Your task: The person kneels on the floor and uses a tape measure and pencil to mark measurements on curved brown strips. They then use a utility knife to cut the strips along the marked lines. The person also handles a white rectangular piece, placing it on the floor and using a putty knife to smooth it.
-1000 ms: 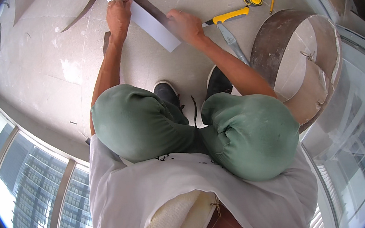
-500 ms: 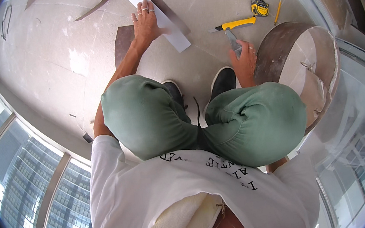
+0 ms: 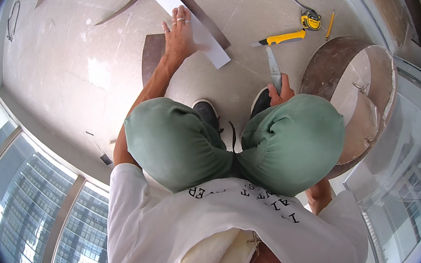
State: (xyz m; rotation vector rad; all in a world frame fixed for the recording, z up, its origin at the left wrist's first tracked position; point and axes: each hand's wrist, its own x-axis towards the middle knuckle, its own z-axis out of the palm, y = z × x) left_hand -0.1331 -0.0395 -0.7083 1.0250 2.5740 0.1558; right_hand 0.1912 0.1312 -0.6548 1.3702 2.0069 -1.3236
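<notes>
1. Right hand: fingers clamped on the grey bladed tool, blade pointing forward, away from the person.
2. Left hand: forward and left of that grip, fingers extended and slightly apart, laid on the white strip; clasping nothing.
3. White strip: flat, slanted, forward-left of the grip; a dark brown strip shows along its right edge.
4. Brown piece: farther left of the grip, partly behind the left forearm.
5. Yellow cutter: ahead of the grip; tape measure and pencil forward-right.
6. Curled brown sheet: just right of the grip.
</notes>
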